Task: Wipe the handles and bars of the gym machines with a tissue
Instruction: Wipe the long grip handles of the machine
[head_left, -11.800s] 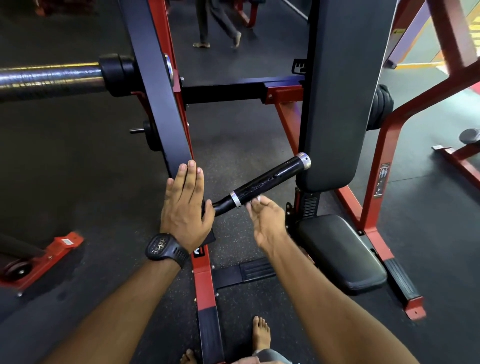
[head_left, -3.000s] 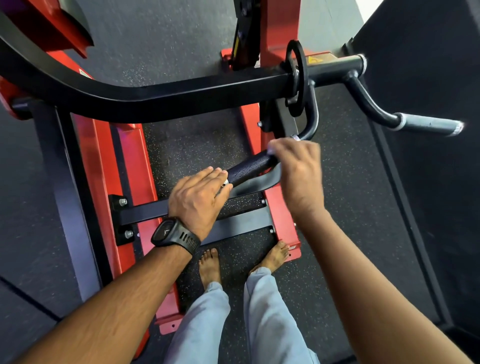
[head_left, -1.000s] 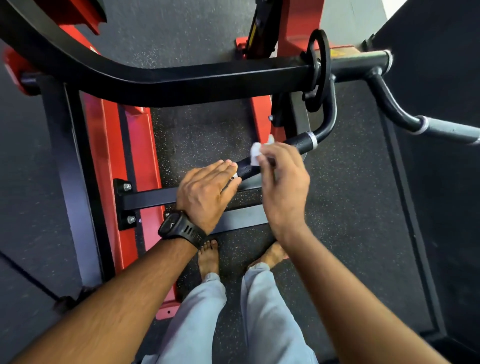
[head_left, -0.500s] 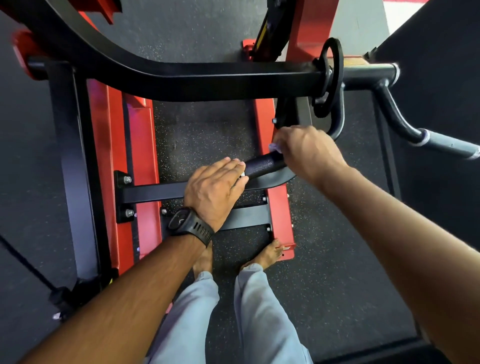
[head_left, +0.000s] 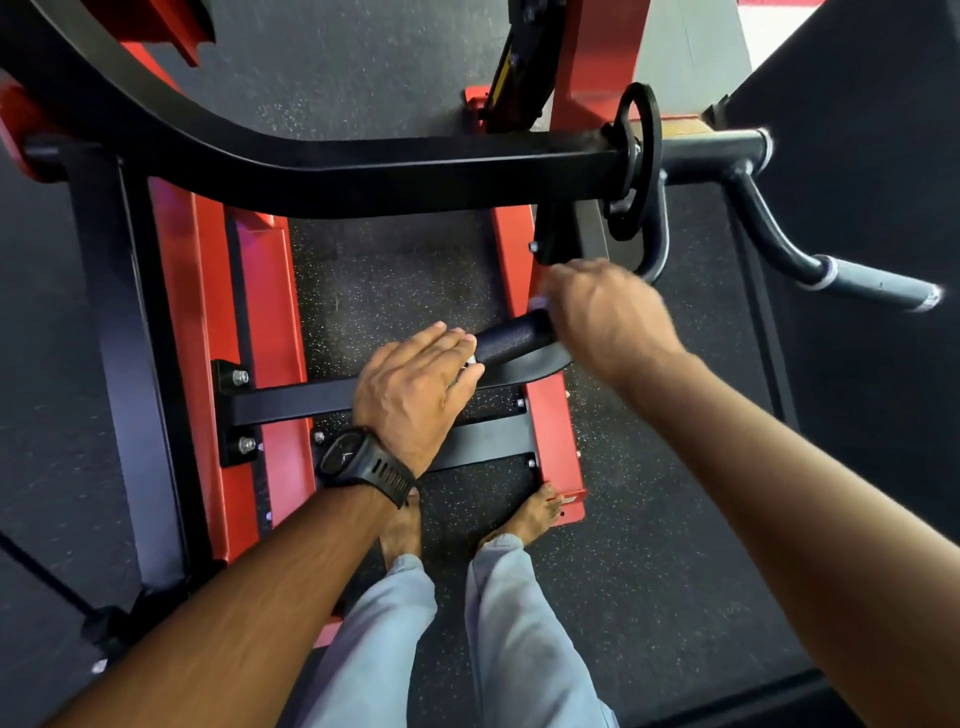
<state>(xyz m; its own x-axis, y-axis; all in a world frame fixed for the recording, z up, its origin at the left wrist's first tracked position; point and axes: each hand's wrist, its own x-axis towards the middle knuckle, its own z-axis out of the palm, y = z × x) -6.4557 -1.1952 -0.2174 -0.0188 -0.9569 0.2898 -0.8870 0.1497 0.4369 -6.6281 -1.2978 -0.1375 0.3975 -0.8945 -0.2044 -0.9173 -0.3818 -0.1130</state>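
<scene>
One handle (head_left: 511, 338): black grip, sticking out above the red frame (head_left: 280, 338)
Left hand (head_left: 415, 384): fingers straight and together, lying flat on the handle's near end
Right hand (head_left: 608, 312): kinda blurry, fingers curled round the handle further up, clamped on the tissue (head_left: 539, 302)
Tissue: just a white scrap peeking out by the knuckles

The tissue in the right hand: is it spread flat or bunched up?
Bunched up: only a small white corner of the tissue peeks from the right hand, curled on the black handle.
</scene>
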